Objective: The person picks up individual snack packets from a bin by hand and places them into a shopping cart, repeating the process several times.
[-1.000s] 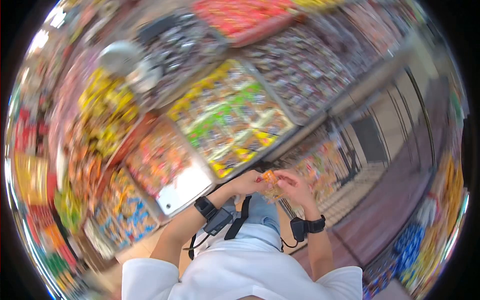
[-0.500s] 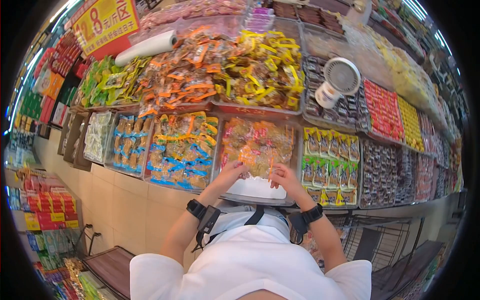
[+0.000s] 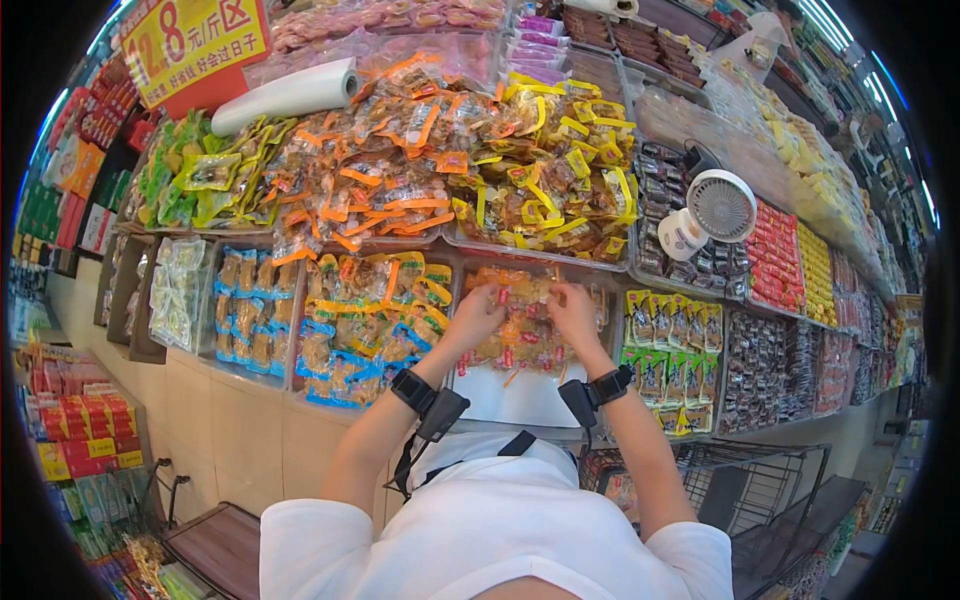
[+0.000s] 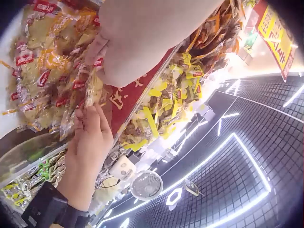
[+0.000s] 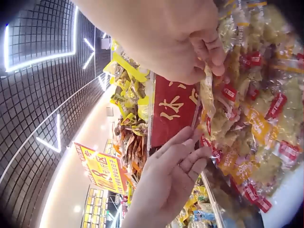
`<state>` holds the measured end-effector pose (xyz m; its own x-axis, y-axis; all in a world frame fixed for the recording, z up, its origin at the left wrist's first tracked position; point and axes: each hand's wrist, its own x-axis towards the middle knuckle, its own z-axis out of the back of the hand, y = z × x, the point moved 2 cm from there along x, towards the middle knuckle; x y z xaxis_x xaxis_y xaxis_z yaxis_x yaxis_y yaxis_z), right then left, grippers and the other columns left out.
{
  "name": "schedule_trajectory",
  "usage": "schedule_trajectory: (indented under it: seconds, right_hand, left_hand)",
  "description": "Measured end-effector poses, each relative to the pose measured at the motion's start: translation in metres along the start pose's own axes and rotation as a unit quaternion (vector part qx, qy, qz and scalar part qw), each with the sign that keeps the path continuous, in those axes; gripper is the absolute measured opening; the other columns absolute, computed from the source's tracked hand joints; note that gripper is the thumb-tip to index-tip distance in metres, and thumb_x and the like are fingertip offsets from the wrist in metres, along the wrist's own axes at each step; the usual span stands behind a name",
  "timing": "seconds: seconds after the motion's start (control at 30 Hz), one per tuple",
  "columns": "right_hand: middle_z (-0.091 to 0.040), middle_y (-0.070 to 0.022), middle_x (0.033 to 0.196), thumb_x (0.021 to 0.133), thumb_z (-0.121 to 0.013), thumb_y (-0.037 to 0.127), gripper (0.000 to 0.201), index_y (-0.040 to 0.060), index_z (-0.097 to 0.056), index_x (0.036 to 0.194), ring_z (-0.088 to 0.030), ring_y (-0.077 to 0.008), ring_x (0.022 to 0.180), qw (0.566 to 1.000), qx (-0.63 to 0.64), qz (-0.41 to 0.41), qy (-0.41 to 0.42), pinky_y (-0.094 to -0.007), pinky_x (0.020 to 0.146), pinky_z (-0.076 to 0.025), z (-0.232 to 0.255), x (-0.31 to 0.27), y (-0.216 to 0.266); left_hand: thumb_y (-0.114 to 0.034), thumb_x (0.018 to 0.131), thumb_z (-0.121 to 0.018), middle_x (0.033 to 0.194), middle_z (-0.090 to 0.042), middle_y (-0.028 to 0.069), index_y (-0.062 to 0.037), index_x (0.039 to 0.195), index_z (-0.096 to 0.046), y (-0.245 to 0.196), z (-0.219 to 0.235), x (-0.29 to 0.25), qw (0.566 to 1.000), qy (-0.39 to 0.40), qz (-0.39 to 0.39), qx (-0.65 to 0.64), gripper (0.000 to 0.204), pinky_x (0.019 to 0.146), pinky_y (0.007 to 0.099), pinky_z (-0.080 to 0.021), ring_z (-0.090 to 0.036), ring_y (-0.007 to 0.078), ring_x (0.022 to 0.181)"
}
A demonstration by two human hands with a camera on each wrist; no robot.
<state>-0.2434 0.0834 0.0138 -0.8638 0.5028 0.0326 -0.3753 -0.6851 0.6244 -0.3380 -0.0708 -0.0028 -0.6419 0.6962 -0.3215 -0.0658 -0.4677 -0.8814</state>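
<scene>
Both hands are at the far edge of a tray (image 3: 480, 400) of clear snack packets (image 3: 530, 350) with red and orange labels. My right hand (image 3: 573, 315) pinches a small clear packet (image 5: 207, 95) between thumb and fingers, holding it upright at the back of the tray. Across from it, my left hand (image 3: 478, 318) has its fingers curled at the edge of a packet with an orange label, thumb and fingertips closing on it in the right wrist view. Behind the fingers stands a red panel (image 5: 173, 107) with gold characters. Many packets lie flat in the tray, its front part showing white.
Left of the tray are blue- and orange-edged packets (image 3: 375, 320); right of it, green and yellow ones (image 3: 672, 350). Heaped yellow packets (image 3: 550, 180) rise behind. A white fan (image 3: 720, 208) stands at the back right. Below the counter at right is a wire cart (image 3: 750, 480).
The body has turned from the cart to face the counter. Both hands moved over the tray, then forward from its white front part to its far edge.
</scene>
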Motion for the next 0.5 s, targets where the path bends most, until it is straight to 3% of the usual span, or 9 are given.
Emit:
schedule_trajectory:
  seconds: [0.07,0.13,0.2,0.33,0.4,0.43,0.5]
  right_hand:
    - [-0.046,-0.0172,0.096,0.070,-0.054,0.012,0.027,-0.0022,-0.052,0.094,-0.053,-0.0257,0.074,0.999,0.026,-0.039,0.019,-0.0304,0.064,-0.043,0.000,-0.004,0.002]
    - [-0.042,-0.0193,0.105,0.069,-0.055,0.012,0.028,-0.0028,-0.054,0.092,-0.051,-0.0297,0.080,0.995,0.054,-0.075,0.036,-0.0314,0.068,-0.043,-0.002,-0.007,0.001]
    - [-0.034,-0.0214,0.114,0.069,-0.054,0.011,0.031,-0.0031,-0.052,0.096,-0.048,-0.0340,0.090,0.999,-0.002,-0.021,0.040,-0.0354,0.078,-0.039,-0.005,-0.010,0.000]
    - [-0.034,-0.0216,0.115,0.068,-0.054,0.010,0.031,-0.0022,-0.052,0.097,-0.044,-0.0368,0.096,0.999,0.046,-0.006,0.021,-0.0361,0.081,-0.038,0.000,-0.018,0.000]
    - [-0.033,-0.0148,0.117,0.072,-0.053,0.010,0.031,0.0006,-0.050,0.101,-0.052,-0.0170,0.060,0.999,0.015,0.041,-0.002,-0.0275,0.058,-0.043,0.006,-0.027,-0.001]
    - [-0.033,-0.0148,0.117,0.072,-0.053,0.010,0.031,0.0006,-0.050,0.101,-0.052,-0.0170,0.060,0.999,0.018,0.036,-0.008,-0.0275,0.058,-0.043,0.010,-0.035,0.001]
    - [-0.040,-0.0128,0.110,0.073,-0.053,0.009,0.024,0.0015,-0.053,0.096,-0.048,-0.0130,0.054,0.988,0.149,-0.028,0.002,-0.0250,0.051,-0.040,0.024,-0.059,0.003]
  left_hand:
    - [-0.009,0.069,-0.055,0.095,-0.048,0.0181,0.0051,0.107,-0.042,-0.002,-0.006,0.001,0.995,-0.051,-0.087,0.026,0.043,0.065,0.0291,-0.044,-0.055,0.0225,0.074]
    - [-0.009,0.069,-0.055,0.095,-0.047,0.0175,0.0049,0.106,-0.042,0.001,-0.011,0.004,0.996,-0.035,-0.082,0.000,0.042,0.065,0.0290,-0.044,-0.055,0.0219,0.074]
    - [-0.008,0.069,-0.055,0.094,-0.047,0.0170,0.0046,0.106,-0.043,0.005,-0.015,0.006,0.997,-0.021,-0.076,-0.025,0.041,0.065,0.0289,-0.044,-0.055,0.0214,0.073]
    - [-0.004,0.070,-0.052,0.097,-0.046,0.0157,0.0033,0.107,-0.042,0.005,-0.018,0.002,0.992,-0.041,-0.113,-0.026,0.039,0.065,0.0272,-0.045,-0.055,0.0197,0.076]
    - [-0.002,0.070,-0.050,0.098,-0.046,0.0147,0.0032,0.108,-0.042,-0.002,-0.017,-0.006,0.990,-0.054,-0.133,0.005,0.040,0.065,0.0261,-0.045,-0.056,0.0190,0.080]
    - [-0.002,0.070,-0.050,0.097,-0.048,0.0139,0.0025,0.107,-0.043,-0.007,-0.018,-0.011,0.991,-0.048,-0.124,-0.003,0.038,0.066,0.0261,-0.045,-0.056,0.0186,0.080]
    - [-0.002,0.070,-0.050,0.096,-0.049,0.0132,0.0018,0.106,-0.044,-0.017,-0.025,-0.021,0.993,-0.026,-0.119,-0.004,0.037,0.067,0.0261,-0.045,-0.056,0.0183,0.080]
